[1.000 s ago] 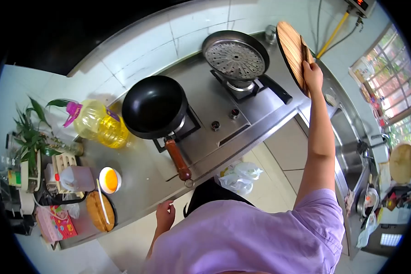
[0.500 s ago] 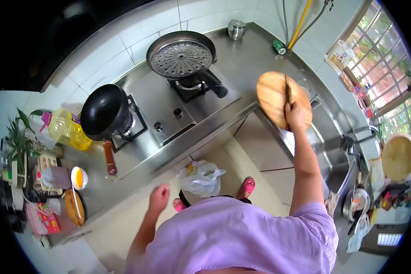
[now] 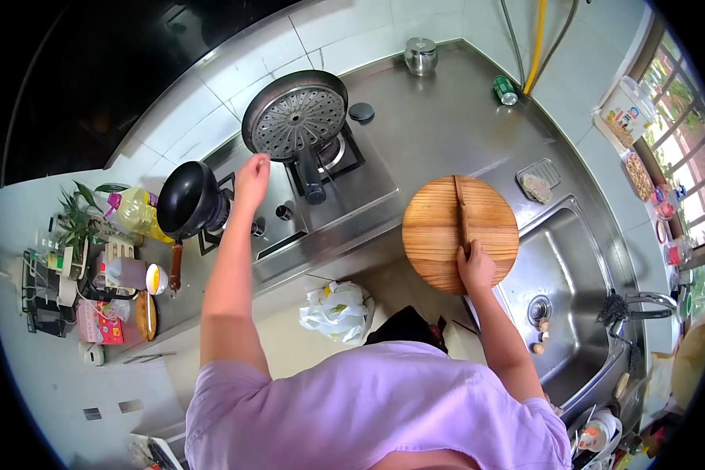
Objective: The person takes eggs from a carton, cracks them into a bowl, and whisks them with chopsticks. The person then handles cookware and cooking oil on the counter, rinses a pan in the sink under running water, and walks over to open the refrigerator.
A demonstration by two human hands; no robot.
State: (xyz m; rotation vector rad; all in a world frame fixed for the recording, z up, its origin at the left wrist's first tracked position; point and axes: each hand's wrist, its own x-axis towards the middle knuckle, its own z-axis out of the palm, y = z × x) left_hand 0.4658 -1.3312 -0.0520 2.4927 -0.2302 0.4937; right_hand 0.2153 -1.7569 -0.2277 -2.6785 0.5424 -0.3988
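My right hand [image 3: 476, 268] is wrapped round the bar handle of a round wooden pot lid [image 3: 431, 227], near the front edge of the counter beside the sink. My left hand [image 3: 251, 182] is raised in front of the stove with its fingers curled closed; nothing shows in them. Just beyond it, a dark frying pan [image 3: 251, 125] sits on the right burner, with a perforated metal disc [image 3: 296, 119] in it. A black wok [image 3: 182, 205] with a brown handle stands on the left burner.
At right is the steel sink [image 3: 576, 274], with eggshells [image 3: 539, 345] near its drain. A green can [image 3: 506, 91] and a metal pot [image 3: 421, 56] stand at the back. An oil bottle [image 3: 142, 211] is left of the wok. A plastic bag [image 3: 338, 312] is below the counter.
My left hand has risen from beside my body to the stove. The wooden lid has come nearer to me and left, away from the sink's back corner, still in my right hand.
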